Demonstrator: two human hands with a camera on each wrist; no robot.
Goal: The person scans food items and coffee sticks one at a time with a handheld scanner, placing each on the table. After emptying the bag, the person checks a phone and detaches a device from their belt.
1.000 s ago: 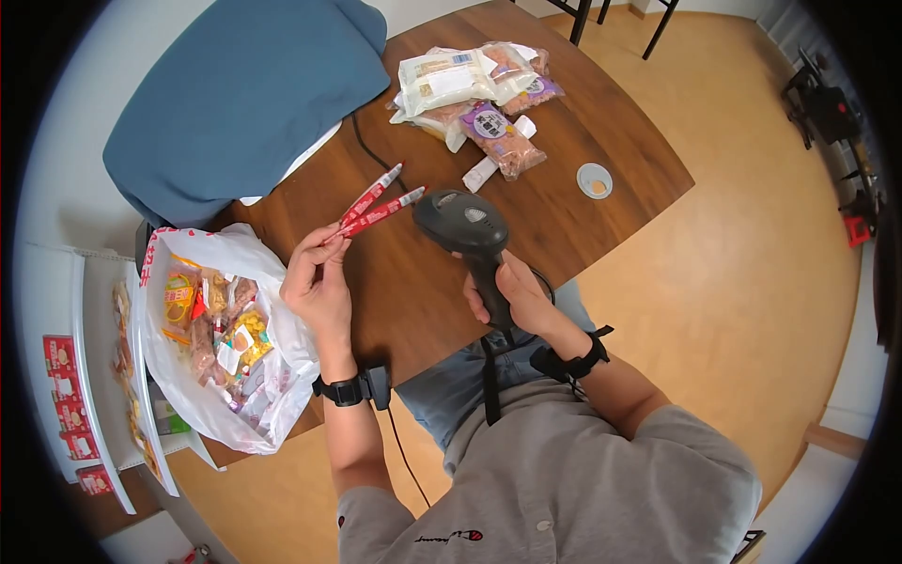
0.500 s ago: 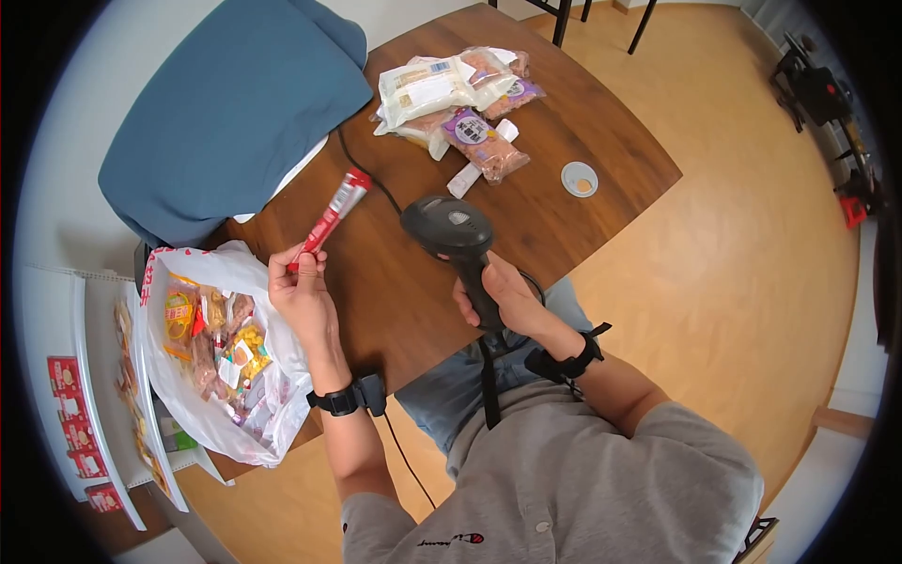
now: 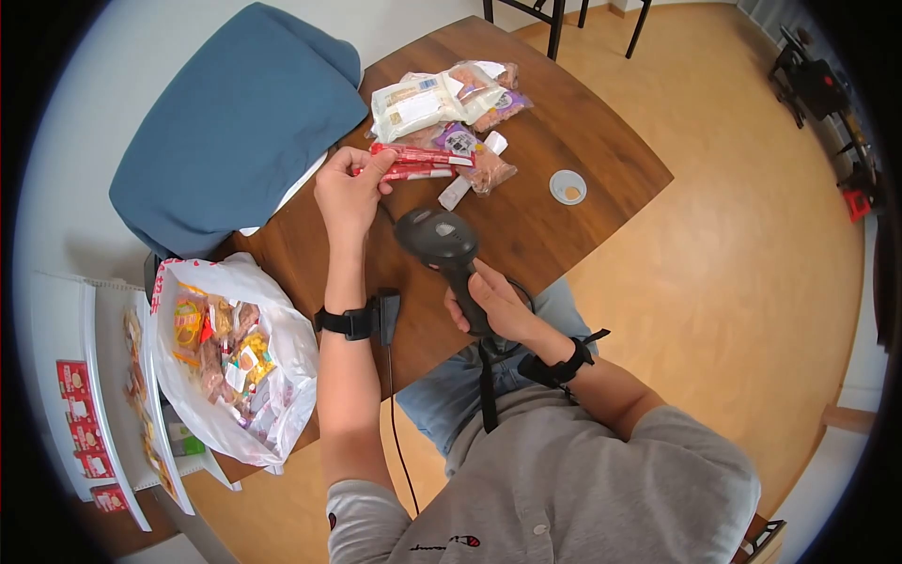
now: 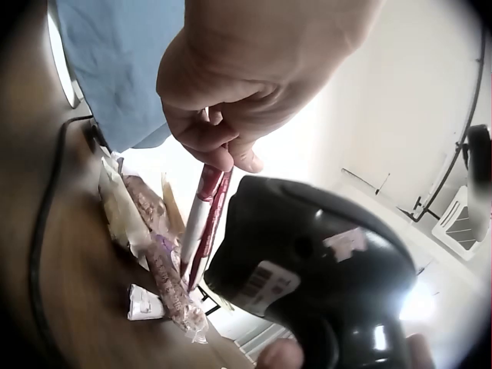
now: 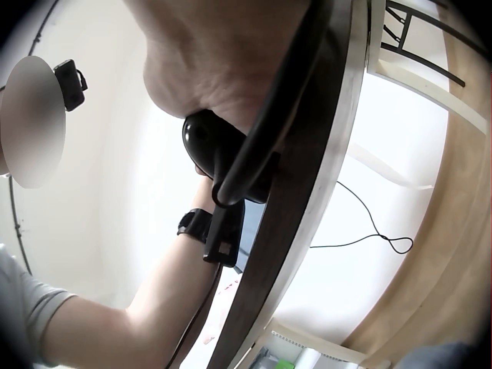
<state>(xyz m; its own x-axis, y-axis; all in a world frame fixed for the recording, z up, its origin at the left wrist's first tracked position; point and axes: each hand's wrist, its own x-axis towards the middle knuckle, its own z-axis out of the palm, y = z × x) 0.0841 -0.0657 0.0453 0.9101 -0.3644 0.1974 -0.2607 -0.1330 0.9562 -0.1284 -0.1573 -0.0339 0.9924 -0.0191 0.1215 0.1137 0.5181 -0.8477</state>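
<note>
Between thumb and fingers my left hand (image 3: 349,195) pinches two slim red-and-white stick packets (image 3: 423,158) by one end. In the head view they point right and overlap the pile of packaged snacks (image 3: 423,103). My right hand (image 3: 493,301) grips a black barcode scanner (image 3: 438,237) by its handle, its head raised just below the packets. The left wrist view shows the scanner (image 4: 315,254) close beside the packets (image 4: 204,223), a barcode label on its side. Seen from the right wrist, the right hand (image 5: 223,69) hides most of the scanner.
A white plastic bag (image 3: 282,376) full of snack packs stands at the table's left edge. Blue cloth (image 3: 235,122) covers something at the back left. A small round lid (image 3: 567,187) lies on the wooden table (image 3: 601,150). Shelves (image 3: 122,376) with red boxes stand at far left.
My left hand first drew the packets down and left, turning them, then carried them up and right toward the snack pile. The scanner stays in my right hand, shifted slightly left in view.
</note>
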